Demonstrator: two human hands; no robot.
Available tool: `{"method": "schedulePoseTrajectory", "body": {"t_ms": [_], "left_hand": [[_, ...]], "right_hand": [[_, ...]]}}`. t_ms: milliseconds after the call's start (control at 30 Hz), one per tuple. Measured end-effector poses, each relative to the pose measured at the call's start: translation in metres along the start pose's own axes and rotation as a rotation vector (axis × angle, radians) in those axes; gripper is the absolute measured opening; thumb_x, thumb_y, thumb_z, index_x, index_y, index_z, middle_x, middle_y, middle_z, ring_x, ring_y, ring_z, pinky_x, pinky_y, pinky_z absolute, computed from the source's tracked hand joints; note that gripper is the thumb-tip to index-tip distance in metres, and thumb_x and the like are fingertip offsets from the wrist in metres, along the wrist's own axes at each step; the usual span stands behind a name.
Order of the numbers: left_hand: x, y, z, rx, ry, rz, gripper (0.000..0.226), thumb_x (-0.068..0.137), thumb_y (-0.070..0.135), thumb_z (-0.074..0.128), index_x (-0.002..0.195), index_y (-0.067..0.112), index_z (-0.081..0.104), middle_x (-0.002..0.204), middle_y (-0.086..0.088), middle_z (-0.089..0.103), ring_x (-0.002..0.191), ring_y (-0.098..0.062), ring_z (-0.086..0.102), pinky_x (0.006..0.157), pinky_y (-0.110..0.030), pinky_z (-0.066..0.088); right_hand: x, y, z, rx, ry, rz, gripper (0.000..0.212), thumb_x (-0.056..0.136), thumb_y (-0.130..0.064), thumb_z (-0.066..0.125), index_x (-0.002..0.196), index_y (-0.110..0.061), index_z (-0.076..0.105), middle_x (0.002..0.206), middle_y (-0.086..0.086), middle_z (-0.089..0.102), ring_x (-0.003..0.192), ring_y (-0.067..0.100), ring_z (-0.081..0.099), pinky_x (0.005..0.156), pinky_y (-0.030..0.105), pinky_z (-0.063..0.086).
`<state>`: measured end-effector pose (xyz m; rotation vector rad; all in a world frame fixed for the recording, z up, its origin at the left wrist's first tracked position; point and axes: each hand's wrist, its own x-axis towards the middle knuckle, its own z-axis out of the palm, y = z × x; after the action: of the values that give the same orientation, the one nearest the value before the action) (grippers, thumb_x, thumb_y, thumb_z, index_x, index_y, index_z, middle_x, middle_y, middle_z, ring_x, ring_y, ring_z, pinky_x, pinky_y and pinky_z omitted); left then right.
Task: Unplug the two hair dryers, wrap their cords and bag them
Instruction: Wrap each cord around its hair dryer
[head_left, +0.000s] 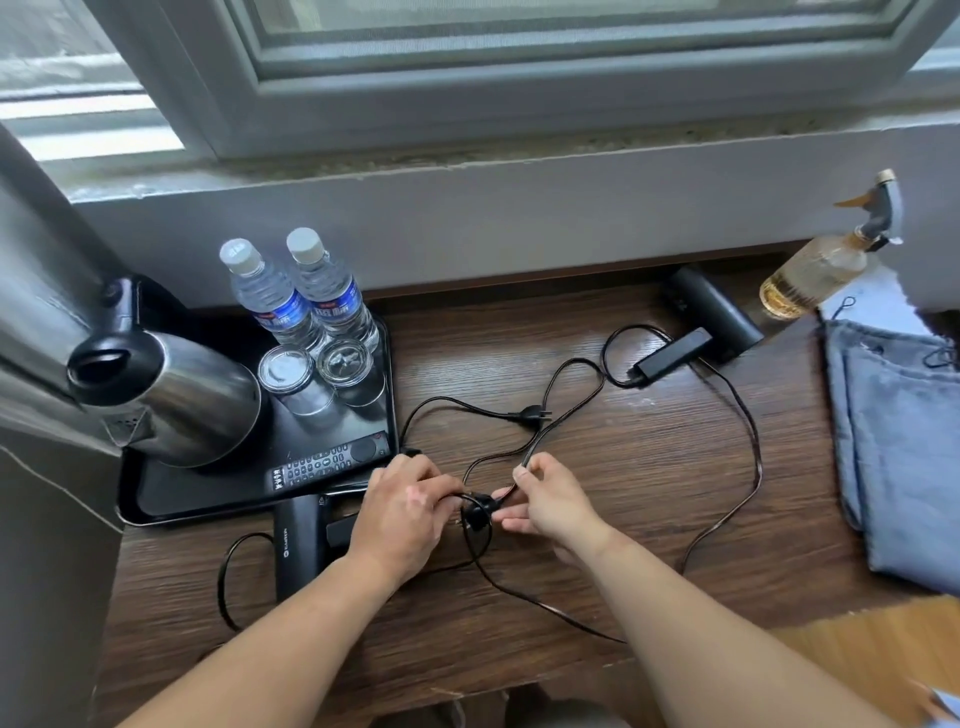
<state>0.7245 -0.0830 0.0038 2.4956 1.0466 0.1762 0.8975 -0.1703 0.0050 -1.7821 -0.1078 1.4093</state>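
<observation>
Altogether two black hair dryers lie on the wooden table. The near hair dryer sits just in front of the tray and beside the left wrist. The far hair dryer is by the wall, near the spray bottle. Two plugs show, both free of any socket: a loose plug rests on the wood, and a second plug sits between the hands. The left hand has its fingers curled round a cord right beside that second plug, and the right hand pinches the same cord between thumb and forefinger, its other fingers relaxed. The tray carries one steel kettle, two water bottles, two upturned glasses and one remote. The bottles wear blue labels with white characters too blurred to read. Small white lettering on the near dryer's handle is likewise illegible. Grey-blue cloth bags, apparently two overlapped, lie at the right edge.
</observation>
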Motion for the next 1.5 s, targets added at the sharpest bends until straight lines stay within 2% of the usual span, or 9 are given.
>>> {"method": "schedulePoseTrajectory", "body": {"t_ms": [200, 333, 533, 700, 833, 1067, 1233, 1400, 1500], "left_hand": [[-0.003, 0.012, -0.005, 0.004, -0.04, -0.063, 0.017, 0.09, 0.044, 0.067, 0.103, 0.033, 0.069, 0.079, 0.003, 0.073, 0.079, -0.023, 0.069, 0.072, -0.036, 0.056], [-0.009, 0.012, -0.01, -0.038, -0.071, -0.115, 0.014, 0.092, 0.041, 0.061, 0.09, 0.028, 0.057, 0.07, 0.0, 0.068, 0.073, -0.026, 0.064, 0.07, -0.038, 0.052], [-0.04, 0.019, 0.0, -0.046, -0.21, -0.081, 0.033, 0.085, 0.06, 0.053, 0.102, 0.035, 0.065, 0.086, 0.016, 0.065, 0.081, -0.007, 0.061, 0.08, -0.031, 0.054], [-0.046, 0.037, 0.009, -0.288, -0.25, -0.329, 0.043, 0.077, 0.051, 0.07, 0.113, 0.04, 0.047, 0.086, 0.019, 0.065, 0.072, -0.003, 0.065, 0.077, -0.031, 0.057], [-0.038, 0.048, 0.016, -0.512, -0.229, -0.501, 0.028, 0.071, 0.042, 0.079, 0.093, 0.031, 0.066, 0.085, 0.014, 0.073, 0.083, -0.003, 0.067, 0.083, -0.033, 0.056], [-0.044, 0.057, 0.011, -0.418, -0.073, -0.554, 0.022, 0.069, 0.035, 0.086, 0.083, 0.028, 0.071, 0.072, 0.012, 0.069, 0.077, -0.005, 0.065, 0.076, -0.026, 0.051], [-0.057, 0.059, 0.01, -0.537, -0.082, -0.459, 0.021, 0.066, 0.038, 0.081, 0.081, 0.029, 0.071, 0.072, 0.011, 0.072, 0.071, -0.004, 0.066, 0.068, -0.022, 0.05], [-0.062, 0.031, -0.003, -0.53, -0.373, -0.284, 0.043, 0.066, 0.061, 0.069, 0.1, 0.037, 0.077, 0.097, 0.018, 0.071, 0.092, 0.004, 0.063, 0.08, -0.011, 0.045], [-0.047, 0.021, -0.005, -0.409, -0.451, -0.288, 0.058, 0.069, 0.047, 0.059, 0.125, 0.036, 0.067, 0.111, 0.017, 0.068, 0.096, 0.002, 0.061, 0.089, -0.018, 0.049]], "right_hand": [[-0.002, 0.003, 0.008, -0.054, -0.097, 0.089, 0.02, 0.108, -0.02, 0.041, 0.088, -0.017, 0.041, 0.081, 0.006, 0.07, 0.055, 0.018, 0.067, 0.05, 0.025, 0.051], [0.001, 0.005, 0.001, -0.086, -0.08, 0.061, 0.015, 0.108, -0.02, 0.042, 0.093, -0.014, 0.043, 0.079, 0.006, 0.071, 0.051, 0.016, 0.066, 0.048, 0.024, 0.05], [0.004, 0.008, -0.002, -0.098, -0.04, 0.016, 0.017, 0.108, -0.018, 0.041, 0.092, -0.015, 0.041, 0.075, 0.007, 0.07, 0.043, 0.012, 0.056, 0.042, 0.021, 0.041], [0.009, 0.006, -0.004, -0.171, -0.082, 0.001, 0.015, 0.108, -0.017, 0.041, 0.093, -0.014, 0.04, 0.076, 0.009, 0.069, 0.043, 0.014, 0.056, 0.042, 0.024, 0.04], [0.003, 0.003, -0.002, -0.204, -0.099, -0.009, 0.016, 0.106, -0.018, 0.044, 0.092, -0.012, 0.044, 0.076, 0.009, 0.069, 0.045, 0.014, 0.058, 0.043, 0.025, 0.042], [-0.032, 0.007, -0.006, -0.776, 0.1, -0.146, 0.06, 0.083, -0.066, 0.052, 0.062, -0.011, 0.067, 0.06, 0.0, 0.072, 0.068, 0.02, 0.073, 0.077, 0.036, 0.059], [-0.057, 0.031, 0.014, -0.608, 0.068, -0.076, 0.057, 0.067, -0.075, 0.066, 0.079, -0.02, 0.059, 0.078, -0.004, 0.07, 0.075, 0.014, 0.065, 0.061, 0.03, 0.046], [-0.052, 0.04, 0.008, -0.641, -0.019, -0.13, 0.043, 0.069, -0.055, 0.074, 0.093, -0.019, 0.07, 0.077, -0.005, 0.071, 0.074, 0.015, 0.066, 0.078, 0.037, 0.058], [-0.054, 0.038, -0.007, -0.87, -0.037, -0.218, 0.043, 0.08, -0.05, 0.07, 0.113, -0.023, 0.064, 0.104, 0.0, 0.074, 0.102, 0.021, 0.067, 0.089, 0.031, 0.052]]}}
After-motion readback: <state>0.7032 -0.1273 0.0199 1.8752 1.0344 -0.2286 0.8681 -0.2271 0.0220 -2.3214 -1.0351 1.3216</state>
